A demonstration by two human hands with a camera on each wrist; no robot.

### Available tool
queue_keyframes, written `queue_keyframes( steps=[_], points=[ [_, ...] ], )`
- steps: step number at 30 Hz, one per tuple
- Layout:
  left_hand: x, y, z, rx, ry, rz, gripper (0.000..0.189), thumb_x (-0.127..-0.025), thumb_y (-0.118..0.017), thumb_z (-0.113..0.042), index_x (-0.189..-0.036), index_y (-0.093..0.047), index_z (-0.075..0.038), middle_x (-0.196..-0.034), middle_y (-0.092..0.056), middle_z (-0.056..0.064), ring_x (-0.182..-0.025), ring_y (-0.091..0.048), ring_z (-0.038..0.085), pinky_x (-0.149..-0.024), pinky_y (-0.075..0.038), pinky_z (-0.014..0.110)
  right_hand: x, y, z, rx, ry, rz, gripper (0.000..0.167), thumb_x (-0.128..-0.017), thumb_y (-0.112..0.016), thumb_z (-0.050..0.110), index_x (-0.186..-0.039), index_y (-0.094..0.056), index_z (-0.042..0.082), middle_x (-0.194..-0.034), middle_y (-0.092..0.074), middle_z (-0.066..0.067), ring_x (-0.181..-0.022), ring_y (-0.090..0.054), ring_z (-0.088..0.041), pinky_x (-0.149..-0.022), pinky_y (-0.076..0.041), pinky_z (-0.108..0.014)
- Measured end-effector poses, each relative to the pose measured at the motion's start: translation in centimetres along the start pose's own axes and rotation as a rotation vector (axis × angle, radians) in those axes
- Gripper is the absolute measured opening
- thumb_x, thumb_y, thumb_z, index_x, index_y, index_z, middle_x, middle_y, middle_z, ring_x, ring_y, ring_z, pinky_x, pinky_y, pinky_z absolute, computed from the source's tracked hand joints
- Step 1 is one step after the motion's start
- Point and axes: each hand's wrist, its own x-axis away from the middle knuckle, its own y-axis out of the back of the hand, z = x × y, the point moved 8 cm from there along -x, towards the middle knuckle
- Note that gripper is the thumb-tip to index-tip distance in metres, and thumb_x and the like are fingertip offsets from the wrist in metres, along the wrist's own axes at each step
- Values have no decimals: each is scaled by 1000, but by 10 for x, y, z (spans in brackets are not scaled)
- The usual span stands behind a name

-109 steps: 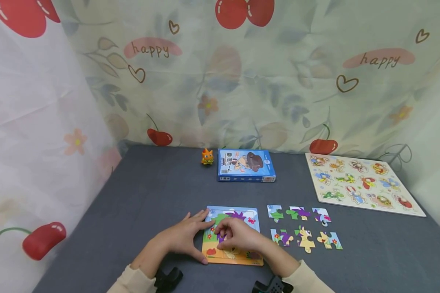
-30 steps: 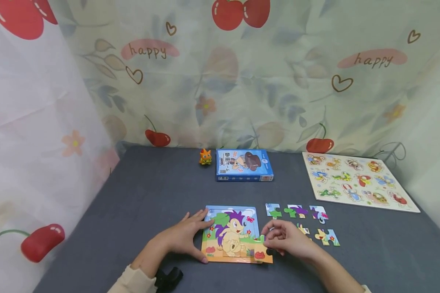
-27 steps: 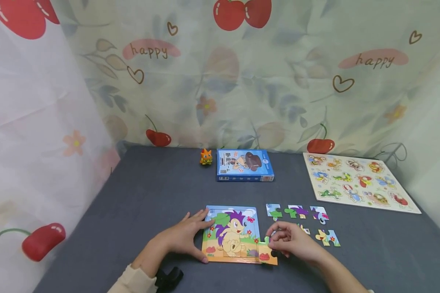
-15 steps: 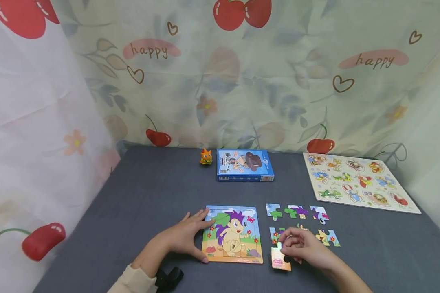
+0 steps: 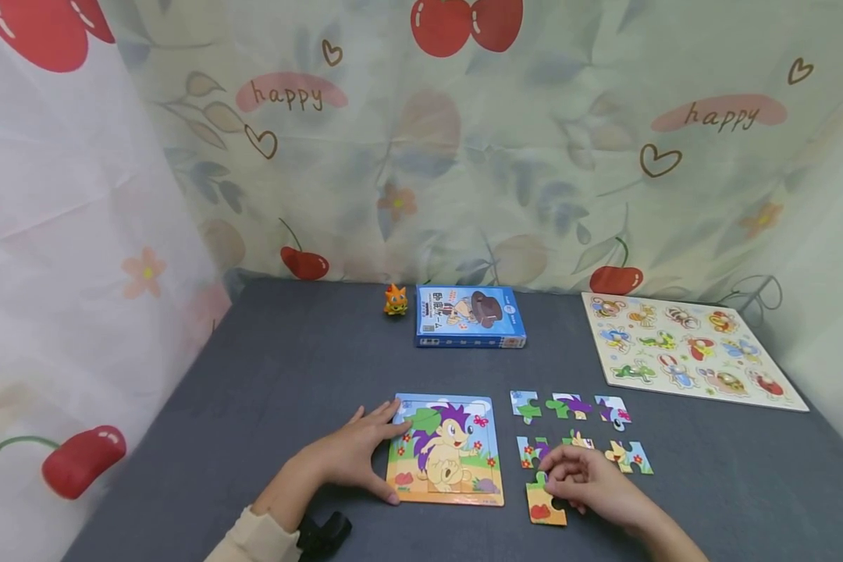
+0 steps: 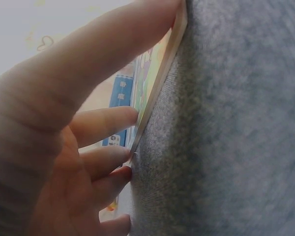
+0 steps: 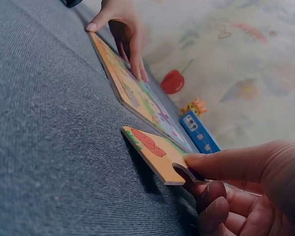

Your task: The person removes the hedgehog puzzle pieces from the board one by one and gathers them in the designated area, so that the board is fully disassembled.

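Observation:
A hedgehog puzzle board [image 5: 444, 453] lies flat on the dark table. My left hand [image 5: 347, 455] rests at its left side, fingers spread on the upper left edge and thumb at the lower left corner. To the right of the board, my right hand [image 5: 581, 480] pinches an orange corner puzzle piece [image 5: 544, 507] with a red shape and a green tab. In the right wrist view this puzzle piece [image 7: 152, 152] is tilted, one end over a shadow on the cloth. Other loose puzzle pieces [image 5: 569, 406] lie behind it in two rows; the right hand partly covers the nearer row.
A blue box [image 5: 471, 318] and a small orange toy figure [image 5: 396, 300] stand at the back. At the right back lies a white board with insect pictures [image 5: 695, 351]. A printed cloth hangs behind the table [image 5: 309, 336].
From over the board, my right hand has moved right, carrying the corner puzzle piece past the board's lower right corner to below the loose pieces. My left hand has stayed put.

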Motion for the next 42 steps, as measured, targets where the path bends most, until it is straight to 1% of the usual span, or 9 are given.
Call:
queue_keyframes(
  steps=[7,13,21,24,30,32,37,42],
  points=[
    [-1,0,1,-10,4,-2,99,-63,-77,-58,-145,-35,-20,-158,-9,5,-146,-7,25,-114,-2,57,0,-2,1,27,9,-8,32,-87,-64,17,-108,-56,-6,-79,-60,-3,-59,-51,-7,-48,-44,-22],
    [-1,1,2,-11,12,1,99,-63,-77,-58,-145,-36,-20,-158,-9,5,-146,-6,25,-114,-1,57,1,-2,5,75,24,-38,32,-85,-67,19,-103,-57,-5,-76,-57,-2,-56,-48,-5,-46,-44,-22],
    [0,2,2,-4,22,-1,98,-63,-77,-58,-145,-36,-21,-158,-10,5,-146,-6,25,-114,-1,57,3,4,9,211,79,-122,31,-79,-74,21,-91,-58,-2,-72,-54,-2,-52,-46,-3,-42,-43,-24],
    [0,2,4,-3,23,-1,99,-63,-77,-58,-145,-35,-21,-158,-10,5,-146,-7,25,-114,-2,57,3,5,12,257,110,-136,31,-77,-76,23,-89,-58,1,-71,-54,-2,-51,-45,-2,-42,-43,-24],
    [0,1,4,-8,19,2,99,-63,-77,-58,-145,-35,-21,-158,-9,5,-146,-6,26,-114,-2,57,7,7,14,305,168,-80,25,-77,-76,20,-88,-62,2,-75,-56,-1,-58,-47,0,-50,-44,-20],
    [0,0,4,-12,17,5,99,-63,-77,-59,-145,-35,-21,-158,-9,4,-146,-6,25,-114,-1,57,8,8,12,311,164,-58,22,-77,-75,19,-87,-64,3,-76,-57,1,-61,-47,1,-53,-43,-19],
    [-1,-1,3,-14,13,5,99,-63,-76,-60,-145,-35,-22,-158,-9,4,-146,-6,25,-114,-1,57,10,8,10,312,173,-26,19,-78,-74,20,-86,-66,4,-73,-56,5,-60,-48,2,-52,-43,-19],
    [-2,-1,3,-15,14,5,99,-63,-76,-60,-145,-35,-22,-158,-9,4,-146,-5,25,-114,-1,57,11,7,11,306,207,-3,17,-80,-72,20,-87,-67,5,-72,-56,6,-60,-48,2,-50,-43,-19]
  ],
)
